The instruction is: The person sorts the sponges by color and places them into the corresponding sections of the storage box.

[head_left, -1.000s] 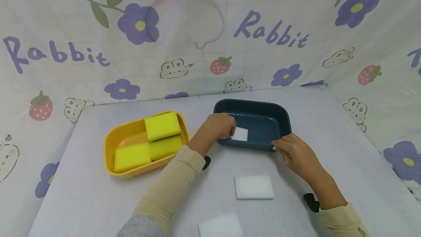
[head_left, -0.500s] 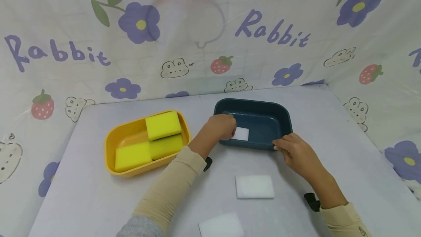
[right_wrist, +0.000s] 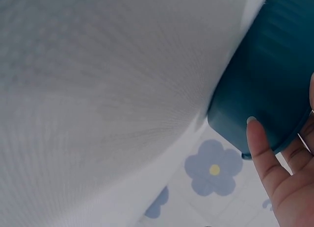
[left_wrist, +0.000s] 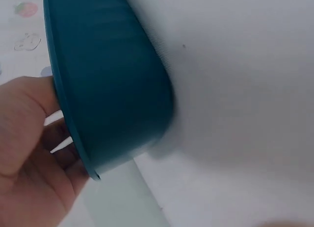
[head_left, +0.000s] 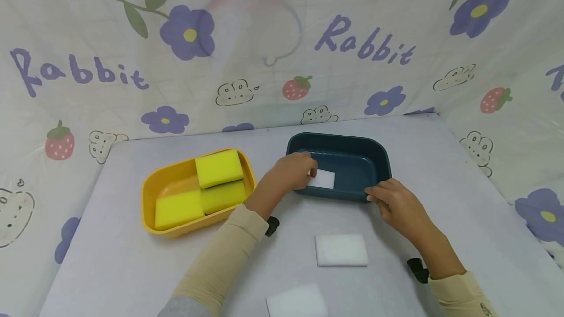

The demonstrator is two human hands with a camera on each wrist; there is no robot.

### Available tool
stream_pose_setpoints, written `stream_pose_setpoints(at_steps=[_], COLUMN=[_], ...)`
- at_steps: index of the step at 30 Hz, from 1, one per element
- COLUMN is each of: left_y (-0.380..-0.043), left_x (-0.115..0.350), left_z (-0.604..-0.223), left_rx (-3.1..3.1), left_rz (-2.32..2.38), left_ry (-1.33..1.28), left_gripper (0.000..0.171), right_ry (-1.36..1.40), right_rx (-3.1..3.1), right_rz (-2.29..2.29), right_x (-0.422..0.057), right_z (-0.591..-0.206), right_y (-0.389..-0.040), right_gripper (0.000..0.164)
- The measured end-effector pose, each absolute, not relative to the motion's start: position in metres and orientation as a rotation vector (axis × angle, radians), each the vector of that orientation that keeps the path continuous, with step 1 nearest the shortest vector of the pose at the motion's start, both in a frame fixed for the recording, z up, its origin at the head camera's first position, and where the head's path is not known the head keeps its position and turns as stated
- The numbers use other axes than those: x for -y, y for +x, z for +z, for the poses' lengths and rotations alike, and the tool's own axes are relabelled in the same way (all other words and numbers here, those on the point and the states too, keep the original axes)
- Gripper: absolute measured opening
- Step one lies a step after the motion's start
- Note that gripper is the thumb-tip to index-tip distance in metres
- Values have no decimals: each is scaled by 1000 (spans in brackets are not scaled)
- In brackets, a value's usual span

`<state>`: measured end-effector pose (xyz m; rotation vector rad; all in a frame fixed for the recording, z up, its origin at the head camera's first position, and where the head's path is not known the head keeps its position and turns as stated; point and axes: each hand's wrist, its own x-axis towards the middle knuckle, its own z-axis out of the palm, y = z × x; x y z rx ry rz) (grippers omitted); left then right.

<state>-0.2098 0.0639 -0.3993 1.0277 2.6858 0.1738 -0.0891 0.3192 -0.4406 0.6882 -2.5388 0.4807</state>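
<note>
A dark teal basin (head_left: 352,165) stands on the table, with a white sponge block (head_left: 325,179) in its front left corner. My left hand (head_left: 293,170) reaches over the basin's left rim with curled fingers at the sponge's left end, seemingly pinching it; the fingertips are partly hidden. In the left wrist view, the left hand (left_wrist: 34,143) is at the basin's rim (left_wrist: 73,129), its fingertips out of sight behind the wall. My right hand (head_left: 392,204) grips the front right rim; the right wrist view shows its thumb (right_wrist: 257,138) against the outer wall.
A yellow basin (head_left: 147,199) on the left holds several yellow sponges (head_left: 218,168). Two more white sponge blocks lie in front: one sponge block (head_left: 341,250) near the teal basin, another sponge block (head_left: 297,301) at the lower frame edge. A printed curtain (head_left: 264,38) hangs behind the table.
My left hand has shifted slightly and its forearm has moved a little left, so more of the white sponge shows beside the fingers. The right hand has stayed on the rim.
</note>
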Motion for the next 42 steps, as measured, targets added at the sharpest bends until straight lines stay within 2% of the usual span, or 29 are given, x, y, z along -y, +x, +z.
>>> stream_pose_setpoints(at_steps=[5, 11, 19, 22, 34, 42], left_y=[-203, -179, -148, -136, -80, -33], left_x=[-44, -15, 12, 16, 15, 2], left_z=[-403, -390, -387, -386, -385, -397], left_rx=[-2675, -2600, -2550, -2562, -2499, -2524], left_rz=[519, 856, 815, 744, 385, 31], left_ry=[1050, 1087, 988, 968, 892, 946], left_gripper=[29, 42, 78, 86, 101, 92], right_ry=[703, 695, 708, 704, 673, 682], right_rx=[2536, 2546, 2519, 2520, 2539, 2535], right_rz=[485, 479, 486, 483, 477, 475], right_x=[-318, -318, -318, -319, -319, -319], right_z=[-441, -441, -440, -441, -442, -441], right_y=[-89, -89, -90, -90, -89, -89], right_gripper=[21, 21, 21, 21, 21, 20])
